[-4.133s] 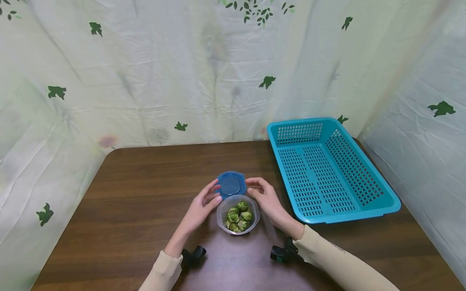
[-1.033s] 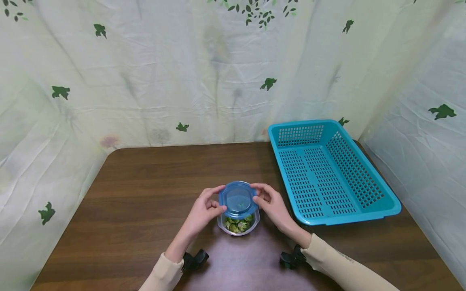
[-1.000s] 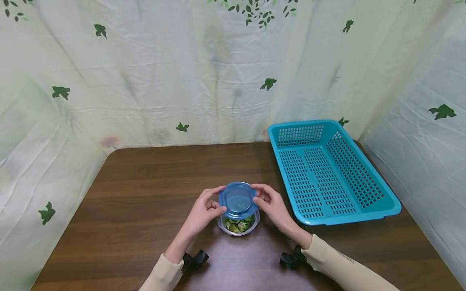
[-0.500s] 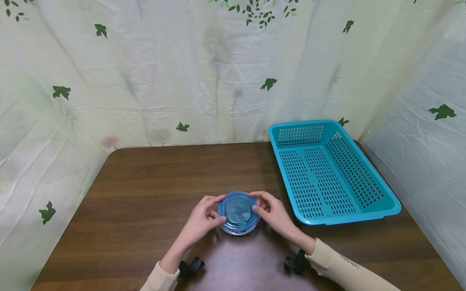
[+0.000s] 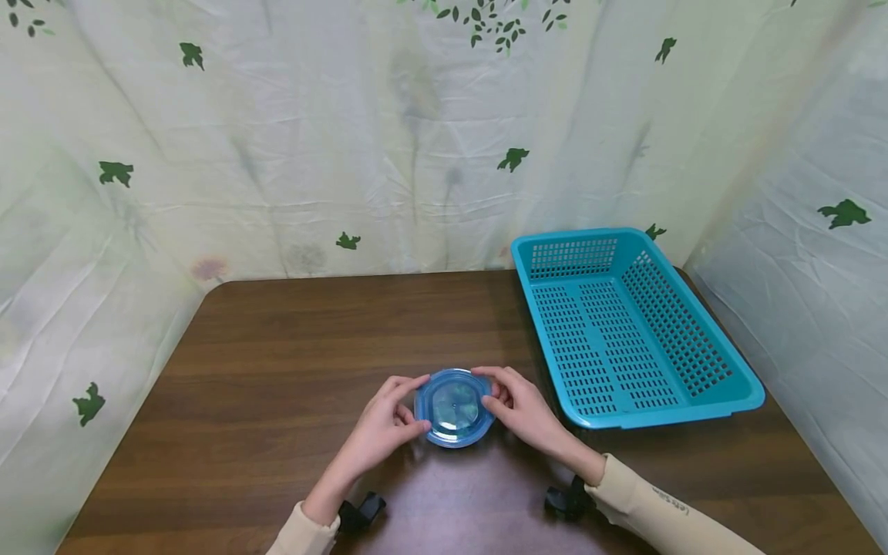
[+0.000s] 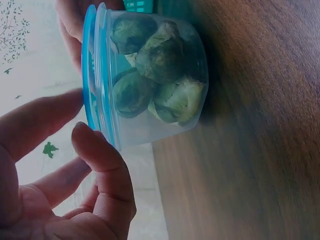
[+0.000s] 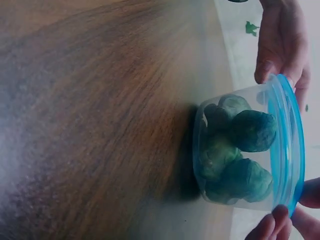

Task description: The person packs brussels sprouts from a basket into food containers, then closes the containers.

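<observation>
A round blue lid [image 5: 454,402] lies over the top of a clear plastic container [image 6: 145,134] on the table. Inside are several Brussels sprouts [image 6: 159,59], seen through the container's wall in both wrist views. My left hand [image 5: 384,422] pinches the lid's left edge between thumb and index finger. On the opposite edge, my right hand [image 5: 522,407] holds the lid the same way. The lid sits at the container's rim; whether it is snapped down all round I cannot tell. From the head view, the lid hides most of the container.
A large turquoise slotted basket [image 5: 627,347] stands at the right rear of the brown wooden table [image 5: 291,347], close to my right forearm. Pale curtains [image 5: 312,139] with leaf patterns hang behind and beside the table.
The lid, first lying behind the open container, was taken up by both hands and brought toward me over it. During the last half second it has settled flatter over the rim.
</observation>
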Demonstrator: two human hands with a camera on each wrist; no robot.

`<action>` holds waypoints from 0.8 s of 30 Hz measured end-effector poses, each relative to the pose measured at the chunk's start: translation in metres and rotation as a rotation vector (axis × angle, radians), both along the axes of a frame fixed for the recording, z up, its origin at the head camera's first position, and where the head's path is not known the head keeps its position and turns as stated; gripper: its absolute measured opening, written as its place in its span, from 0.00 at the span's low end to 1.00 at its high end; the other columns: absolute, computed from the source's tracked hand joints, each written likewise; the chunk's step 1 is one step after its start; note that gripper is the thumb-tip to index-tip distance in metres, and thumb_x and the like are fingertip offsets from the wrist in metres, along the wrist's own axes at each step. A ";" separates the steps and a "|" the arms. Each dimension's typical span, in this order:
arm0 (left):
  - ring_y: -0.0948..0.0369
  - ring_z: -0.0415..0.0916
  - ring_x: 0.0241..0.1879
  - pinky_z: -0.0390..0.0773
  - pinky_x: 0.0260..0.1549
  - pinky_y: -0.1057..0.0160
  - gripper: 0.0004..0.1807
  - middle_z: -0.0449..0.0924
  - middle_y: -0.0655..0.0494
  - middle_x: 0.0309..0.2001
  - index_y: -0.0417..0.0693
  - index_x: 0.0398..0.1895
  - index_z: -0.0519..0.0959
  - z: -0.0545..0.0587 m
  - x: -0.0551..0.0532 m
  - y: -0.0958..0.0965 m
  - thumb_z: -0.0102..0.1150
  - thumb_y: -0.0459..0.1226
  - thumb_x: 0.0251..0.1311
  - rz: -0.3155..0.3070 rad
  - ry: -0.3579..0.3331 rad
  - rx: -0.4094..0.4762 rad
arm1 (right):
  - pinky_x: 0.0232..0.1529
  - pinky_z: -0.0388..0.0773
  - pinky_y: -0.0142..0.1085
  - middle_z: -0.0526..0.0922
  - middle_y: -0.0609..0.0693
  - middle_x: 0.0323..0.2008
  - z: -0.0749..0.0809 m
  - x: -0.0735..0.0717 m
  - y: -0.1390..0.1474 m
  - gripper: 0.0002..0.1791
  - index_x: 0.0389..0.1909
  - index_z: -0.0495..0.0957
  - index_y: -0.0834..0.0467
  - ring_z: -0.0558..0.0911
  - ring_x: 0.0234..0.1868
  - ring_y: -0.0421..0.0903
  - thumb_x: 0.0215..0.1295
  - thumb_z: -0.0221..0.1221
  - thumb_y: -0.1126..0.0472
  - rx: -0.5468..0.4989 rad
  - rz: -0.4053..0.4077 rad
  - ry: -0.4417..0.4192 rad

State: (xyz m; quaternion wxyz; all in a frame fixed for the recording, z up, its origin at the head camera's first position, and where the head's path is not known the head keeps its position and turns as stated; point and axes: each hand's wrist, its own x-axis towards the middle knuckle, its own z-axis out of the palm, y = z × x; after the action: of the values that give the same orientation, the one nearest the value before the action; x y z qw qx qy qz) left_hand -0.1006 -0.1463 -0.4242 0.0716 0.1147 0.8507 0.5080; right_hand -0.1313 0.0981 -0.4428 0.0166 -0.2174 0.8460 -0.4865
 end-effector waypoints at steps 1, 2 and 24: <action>0.62 0.73 0.27 0.76 0.26 0.67 0.34 0.67 0.49 0.50 0.44 0.65 0.71 0.000 0.000 -0.001 0.69 0.30 0.52 -0.007 0.000 -0.004 | 0.31 0.70 0.32 0.68 0.46 0.31 -0.001 0.000 0.001 0.21 0.57 0.76 0.56 0.70 0.31 0.42 0.62 0.60 0.68 0.003 0.006 -0.001; 0.62 0.73 0.28 0.76 0.27 0.67 0.34 0.67 0.48 0.50 0.44 0.65 0.70 -0.001 0.000 -0.002 0.69 0.31 0.53 -0.019 0.000 -0.006 | 0.31 0.70 0.32 0.68 0.46 0.31 -0.002 0.000 0.002 0.21 0.58 0.75 0.56 0.70 0.31 0.42 0.63 0.60 0.67 0.004 0.016 0.002; 0.58 0.78 0.27 0.80 0.32 0.49 0.39 0.64 0.47 0.32 0.40 0.74 0.51 -0.016 -0.002 -0.004 0.57 0.26 0.62 -0.225 -0.231 0.341 | 0.27 0.77 0.34 0.75 0.53 0.24 -0.015 -0.005 0.009 0.24 0.67 0.62 0.63 0.76 0.24 0.44 0.72 0.51 0.65 -0.328 0.234 -0.357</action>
State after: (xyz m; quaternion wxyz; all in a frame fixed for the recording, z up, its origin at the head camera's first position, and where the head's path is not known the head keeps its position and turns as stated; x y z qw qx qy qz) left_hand -0.1029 -0.1501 -0.4399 0.2040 0.1603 0.7205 0.6431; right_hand -0.1365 0.1071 -0.4582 0.1861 -0.2241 0.7087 -0.6426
